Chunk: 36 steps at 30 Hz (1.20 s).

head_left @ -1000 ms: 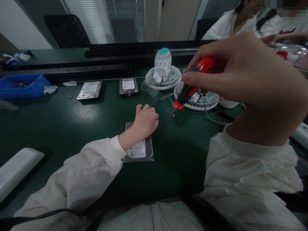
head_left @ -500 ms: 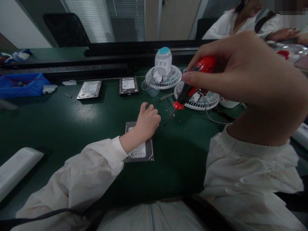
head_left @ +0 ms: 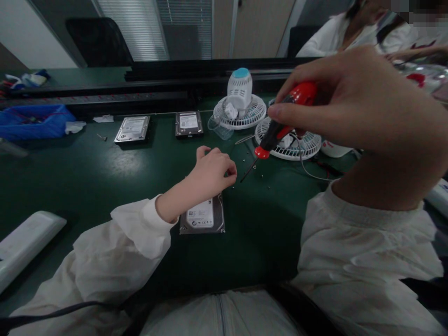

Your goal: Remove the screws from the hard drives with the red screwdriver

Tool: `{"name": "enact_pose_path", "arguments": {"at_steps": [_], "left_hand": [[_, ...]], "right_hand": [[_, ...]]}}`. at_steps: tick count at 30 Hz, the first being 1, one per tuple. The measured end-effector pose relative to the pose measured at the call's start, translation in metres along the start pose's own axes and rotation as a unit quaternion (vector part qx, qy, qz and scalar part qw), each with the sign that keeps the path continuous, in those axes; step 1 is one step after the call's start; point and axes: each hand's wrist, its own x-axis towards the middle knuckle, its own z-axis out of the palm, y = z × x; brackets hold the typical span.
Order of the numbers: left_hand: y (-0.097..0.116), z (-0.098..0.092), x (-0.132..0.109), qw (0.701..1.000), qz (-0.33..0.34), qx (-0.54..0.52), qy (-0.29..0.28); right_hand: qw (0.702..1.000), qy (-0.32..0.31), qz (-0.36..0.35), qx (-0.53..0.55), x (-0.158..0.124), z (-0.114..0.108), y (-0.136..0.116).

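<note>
My right hand [head_left: 353, 107] grips a red and black screwdriver [head_left: 280, 123], its thin shaft slanting down to the left above the table. Below and around its tip lie several tiny screws [head_left: 254, 167]. My left hand [head_left: 214, 173] hovers over the upper part of a hard drive [head_left: 202, 219] that lies label up in front of me. Thumb and forefinger of that hand are bent together close to the loose screws; anything between them is too small to make out. The hand and wrist hide the drive's upper part.
Two more hard drives, a silver one [head_left: 132, 129] and a dark one [head_left: 189, 124], lie farther back. White fan parts [head_left: 241, 112] and a clear cup [head_left: 223, 129] stand near tweezers [head_left: 245, 139]. A blue bin [head_left: 35, 122] is at left; a person [head_left: 336, 35] sits across.
My left hand has turned and lowered slightly, its thumb and forefinger now showing toward the screws. More of the hard drive's label shows. The right hand keeps the screwdriver nearly still.
</note>
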Motion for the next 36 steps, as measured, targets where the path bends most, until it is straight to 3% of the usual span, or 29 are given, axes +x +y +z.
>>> {"name": "enact_pose_path", "arguments": {"at_steps": [4,8,13,36], "left_hand": [[-0.015,-0.008,-0.016,0.992,-0.006,-0.099,-0.077],[-0.032,0.001,-0.035,0.987,0.002,-0.110,-0.121],[-0.038,0.011,-0.043,0.987,0.000,-0.099,-0.123],[-0.027,0.013,-0.035,0.985,-0.057,-0.137,-0.089]], "right_hand": [[1.000,-0.006,-0.010,0.002,0.000,0.001,0.000],[1.000,-0.005,-0.007,-0.001,0.001,0.001,0.000],[1.000,-0.016,-0.012,0.004,0.001,0.000,0.000],[1.000,-0.012,0.006,0.012,0.001,0.001,-0.001]]}}
